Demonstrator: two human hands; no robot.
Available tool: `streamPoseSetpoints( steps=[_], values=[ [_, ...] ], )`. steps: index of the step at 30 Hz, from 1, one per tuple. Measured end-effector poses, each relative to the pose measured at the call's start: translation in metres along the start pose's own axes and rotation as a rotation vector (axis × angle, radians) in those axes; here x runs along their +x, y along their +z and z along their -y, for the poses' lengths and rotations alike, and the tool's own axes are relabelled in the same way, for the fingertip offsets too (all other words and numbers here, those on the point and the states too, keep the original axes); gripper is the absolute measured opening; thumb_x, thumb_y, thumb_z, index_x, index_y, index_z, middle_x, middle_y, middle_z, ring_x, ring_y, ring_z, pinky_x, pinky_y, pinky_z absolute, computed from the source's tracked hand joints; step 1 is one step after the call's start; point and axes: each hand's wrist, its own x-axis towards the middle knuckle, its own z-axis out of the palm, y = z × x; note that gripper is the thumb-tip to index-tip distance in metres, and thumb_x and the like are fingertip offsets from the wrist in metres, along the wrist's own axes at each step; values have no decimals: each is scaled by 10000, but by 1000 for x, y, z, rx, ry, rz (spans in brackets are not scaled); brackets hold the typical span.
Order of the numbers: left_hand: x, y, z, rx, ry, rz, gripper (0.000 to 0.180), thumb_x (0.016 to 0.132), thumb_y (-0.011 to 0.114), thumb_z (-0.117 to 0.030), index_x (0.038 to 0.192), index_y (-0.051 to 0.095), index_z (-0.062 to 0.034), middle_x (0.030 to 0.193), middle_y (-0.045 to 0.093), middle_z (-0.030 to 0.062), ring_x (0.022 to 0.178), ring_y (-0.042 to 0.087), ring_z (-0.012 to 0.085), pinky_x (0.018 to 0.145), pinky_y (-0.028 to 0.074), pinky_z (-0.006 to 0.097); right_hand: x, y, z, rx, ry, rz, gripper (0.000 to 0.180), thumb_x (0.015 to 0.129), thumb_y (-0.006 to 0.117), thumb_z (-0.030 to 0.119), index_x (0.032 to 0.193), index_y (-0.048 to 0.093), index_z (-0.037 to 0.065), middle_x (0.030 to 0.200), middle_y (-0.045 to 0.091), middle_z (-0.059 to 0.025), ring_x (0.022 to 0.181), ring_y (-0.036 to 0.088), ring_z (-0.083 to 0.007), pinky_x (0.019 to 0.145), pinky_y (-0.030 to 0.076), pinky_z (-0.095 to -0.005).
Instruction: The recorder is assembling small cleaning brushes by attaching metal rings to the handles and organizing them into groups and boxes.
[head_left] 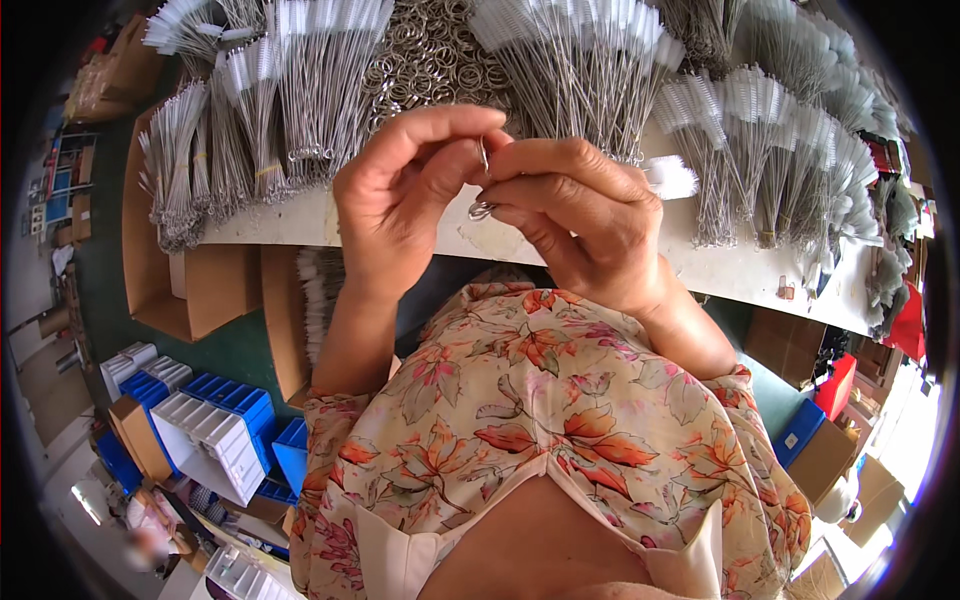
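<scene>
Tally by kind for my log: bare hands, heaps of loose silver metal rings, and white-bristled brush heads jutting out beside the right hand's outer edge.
Bare left hand and bare right hand: 2
Heap of loose silver metal rings: 1
White-bristled brush head: 1
Total: 4
Small silver metal loops at the fingertips overlap, so left uncounted.

Bright light is glaring from the right — fisheye curvature is bending the worktop [465, 238], blackness is ringing the rim.
</scene>
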Motion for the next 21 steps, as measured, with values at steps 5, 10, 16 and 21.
streamPoseSetpoints(
  steps=[5, 10, 16, 21],
  values=[
    [4, -12, -12, 710, 368, 111, 159, 778, 594, 80, 924, 624, 27, 903, 627, 91, 769, 601, 123, 644, 506, 235, 9, -4, 2, 32, 8, 19, 116, 688, 662, -10, 790, 625, 29, 874, 610, -50, 711, 625, -212, 580, 512, -287],
    [-4, -10, -18, 422, 80, 108, 185, 785, 573, 91, 959, 611, 39, 953, 624, 124, 819, 608, 142, 693, 514, 255, 10, 0, 5, 47, -49, 33, 131, 674, 681, 12, 788, 630, 52, 854, 608, -43, 682, 623, -213, 564, 514, -292],
    [2, -15, -20, 4, 0, 186, 224, 783, 550, 117, 995, 585, 56, 979, 613, 161, 915, 603, 179, 775, 521, 279, 12, 0, 4, 40, -55, 48, 139, 661, 687, 12, 781, 631, 57, 841, 608, -34, 660, 620, -204, 553, 511, -294],
    [4, -21, -31, 138, -57, 211, 250, 744, 575, 121, 990, 582, 73, 994, 606, 165, 859, 622, 180, 764, 528, 269, 14, -2, 7, 126, 28, 109, 96, 712, 675, 35, 797, 630, 39, 855, 602, -65, 727, 612, -211, 617, 502, -286]
  ],
)
